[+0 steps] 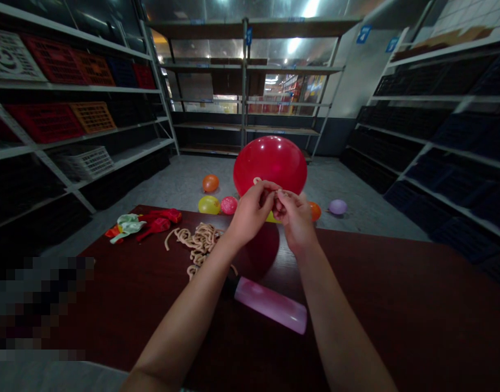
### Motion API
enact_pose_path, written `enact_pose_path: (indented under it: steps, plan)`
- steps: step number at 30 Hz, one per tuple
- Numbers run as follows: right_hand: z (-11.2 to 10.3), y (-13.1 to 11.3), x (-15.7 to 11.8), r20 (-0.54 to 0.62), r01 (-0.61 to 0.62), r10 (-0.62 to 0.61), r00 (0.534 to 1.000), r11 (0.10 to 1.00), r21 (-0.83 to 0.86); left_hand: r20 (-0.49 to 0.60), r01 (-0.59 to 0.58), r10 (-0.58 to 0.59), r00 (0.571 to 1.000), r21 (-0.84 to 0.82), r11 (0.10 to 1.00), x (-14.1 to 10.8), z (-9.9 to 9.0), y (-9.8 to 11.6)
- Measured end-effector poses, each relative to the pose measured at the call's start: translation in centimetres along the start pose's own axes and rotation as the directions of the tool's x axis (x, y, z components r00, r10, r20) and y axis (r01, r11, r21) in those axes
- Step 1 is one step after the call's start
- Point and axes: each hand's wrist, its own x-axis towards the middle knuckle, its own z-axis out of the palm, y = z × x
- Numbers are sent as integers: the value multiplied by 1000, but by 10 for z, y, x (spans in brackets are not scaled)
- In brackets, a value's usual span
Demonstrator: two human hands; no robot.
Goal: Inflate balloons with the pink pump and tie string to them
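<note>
A large inflated red balloon (270,158) stands just beyond the far edge of the table, in front of my hands. My left hand (252,209) and my right hand (293,215) meet at its near side, fingertips pinched together around its neck. A small tan loop (257,180) pokes out above my left fingers; its other end is hidden. Below my forearms a pink balloon pump (270,304) with a dark end lies on the table. Beside my left forearm is a tangled heap of thin tan uninflated balloons (203,239).
Flat red and pale green balloons (146,224) lie at the table's (380,294) left corner. Small inflated balloons rest on the floor beyond, among them an orange one (210,183), a yellow one (209,204) and a purple one (337,207). Shelves with crates (49,120) line both sides.
</note>
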Motion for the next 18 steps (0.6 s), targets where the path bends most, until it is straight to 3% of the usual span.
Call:
enact_pose_path:
  steps: [4,11,18]
  plan:
    - [1,-2,0,-31,85,-87,996,994,-63,40,-91,86,996,179,980,0,1,3]
    - [-1,-1,0,-43,203,-222,974,943,-263,3,-30,30,1000,305,952,-1,3,2]
    - [-6,-2,-1,48,360,-403,914,751,-554,1,-18,20,1000,399,917,-3,4,2]
